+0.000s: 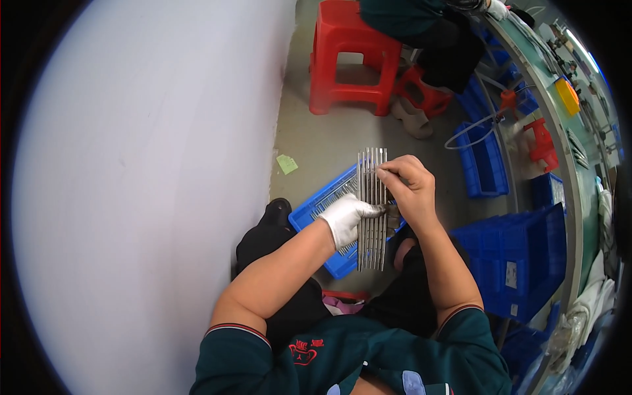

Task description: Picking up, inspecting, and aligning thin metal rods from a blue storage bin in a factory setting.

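Observation:
My left hand [345,220], in a white glove with darkened fingertips, is wrapped round several thin metal rods [371,247]. They lie side by side in a flat row, their long sides running away from me. My bare right hand [416,192] is closed in a pinch, with thumb and forefinger at the right edge of the row near its far end. Exactly how much the pinch takes in is hard to see. Under the rods, between my legs, stands a blue plastic crate [342,266] with more metal rods [334,196] in it.
A white wall [151,184] runs close along my left. Ahead are a red stool [349,49] and a seated person [434,39]. To the right stand stacked blue crates [487,257], another blue crate [484,161] and a long green-topped workbench [579,197]. Green paper [286,164] lies on the floor.

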